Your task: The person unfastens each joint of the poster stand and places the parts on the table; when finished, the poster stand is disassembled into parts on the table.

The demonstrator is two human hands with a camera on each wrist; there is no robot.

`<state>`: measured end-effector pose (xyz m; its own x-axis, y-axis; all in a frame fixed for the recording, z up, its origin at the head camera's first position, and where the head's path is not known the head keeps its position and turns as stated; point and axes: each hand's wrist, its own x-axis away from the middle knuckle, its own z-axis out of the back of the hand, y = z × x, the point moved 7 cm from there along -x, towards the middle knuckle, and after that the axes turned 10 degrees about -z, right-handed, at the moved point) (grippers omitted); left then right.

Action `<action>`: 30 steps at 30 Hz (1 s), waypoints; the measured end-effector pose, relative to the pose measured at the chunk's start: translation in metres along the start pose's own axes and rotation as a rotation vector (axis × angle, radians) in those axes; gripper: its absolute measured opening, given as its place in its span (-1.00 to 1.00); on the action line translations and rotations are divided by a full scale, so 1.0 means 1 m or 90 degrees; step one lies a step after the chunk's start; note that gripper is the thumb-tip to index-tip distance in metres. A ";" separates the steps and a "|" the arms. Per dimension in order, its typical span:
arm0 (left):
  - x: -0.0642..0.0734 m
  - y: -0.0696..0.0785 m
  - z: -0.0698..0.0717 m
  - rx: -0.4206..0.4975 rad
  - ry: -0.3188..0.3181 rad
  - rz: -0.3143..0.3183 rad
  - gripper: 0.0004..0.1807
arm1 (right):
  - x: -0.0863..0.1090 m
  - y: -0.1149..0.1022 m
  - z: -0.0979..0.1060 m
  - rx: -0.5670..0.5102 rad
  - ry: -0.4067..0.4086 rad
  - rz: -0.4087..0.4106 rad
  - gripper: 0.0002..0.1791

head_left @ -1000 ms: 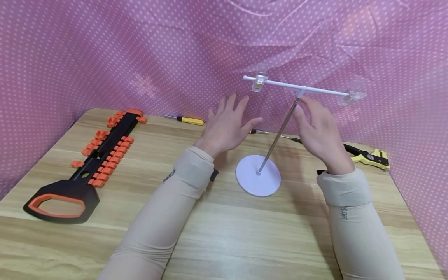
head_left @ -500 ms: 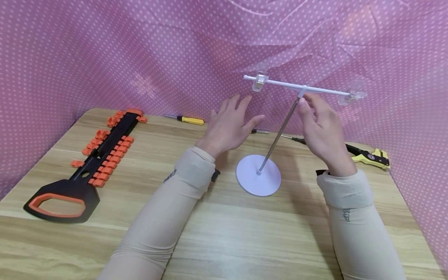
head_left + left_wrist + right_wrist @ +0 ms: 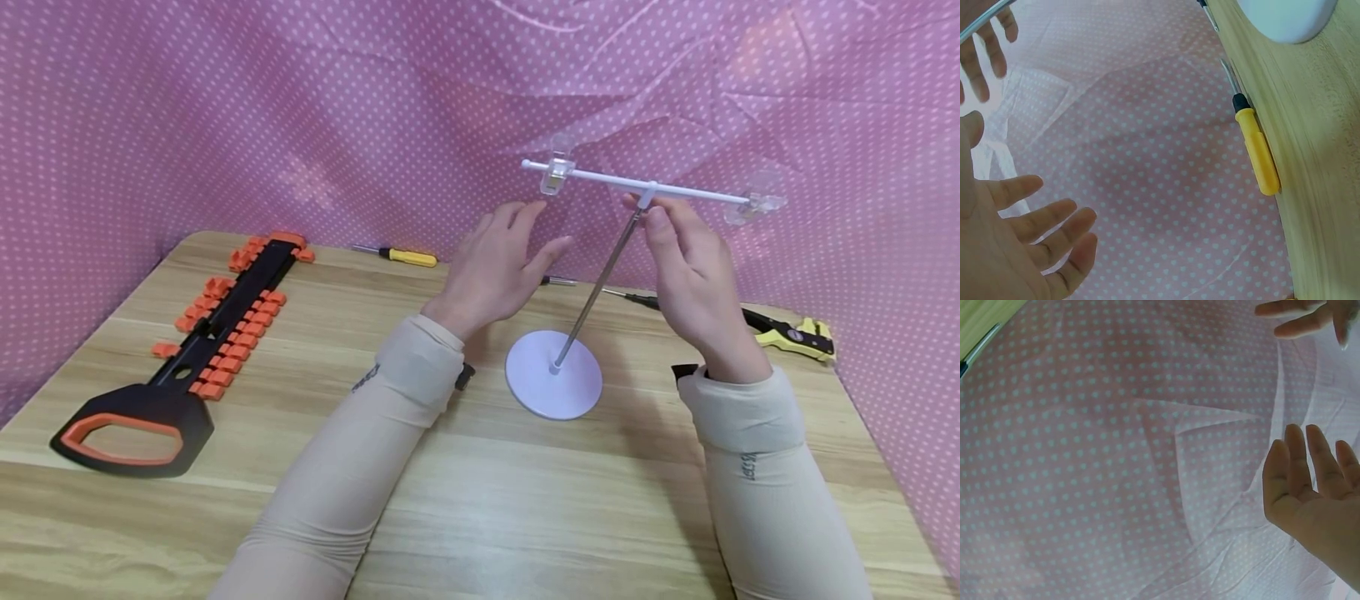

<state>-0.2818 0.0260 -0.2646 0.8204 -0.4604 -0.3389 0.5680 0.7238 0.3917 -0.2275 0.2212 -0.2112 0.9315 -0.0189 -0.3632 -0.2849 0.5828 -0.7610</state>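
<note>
A white display stand has a round base [image 3: 553,387] on the table, a thin metal pole [image 3: 596,292] and a white crossbar [image 3: 615,181] on top. Clear clips [image 3: 556,175] sit near both crossbar ends. My left hand [image 3: 487,267] is left of the pole, fingers spread and bent a little, apart from the stand. Just right of the pole's top is my right hand [image 3: 697,283], a fingertip showing behind the pole; whether it touches cannot be told. In the right wrist view, the right hand [image 3: 1316,481] has loosely curved fingers, with nothing visible in them.
A black rack with orange clips [image 3: 243,342] lies at the left. Along the back edge lie a yellow-handled screwdriver [image 3: 408,258], another metal shaft [image 3: 558,282], and a yellow-and-black plier-like tool [image 3: 798,337] at right. Pink dotted cloth [image 3: 337,108] hangs behind.
My right hand has shifted slightly right, its thumb moving off the pole's side to the right. The left hand has drifted a little right. The stand has stayed in place.
</note>
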 end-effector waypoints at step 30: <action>0.006 0.036 -0.015 0.298 -0.105 -0.183 -0.49 | 0.016 -0.027 -0.005 -0.326 -0.098 0.040 -0.59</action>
<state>-0.2579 0.0572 -0.2657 0.6069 -0.7065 -0.3640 0.7070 0.2709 0.6533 -0.2060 0.2007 -0.1989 0.9204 0.1456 -0.3628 -0.3792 0.1074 -0.9191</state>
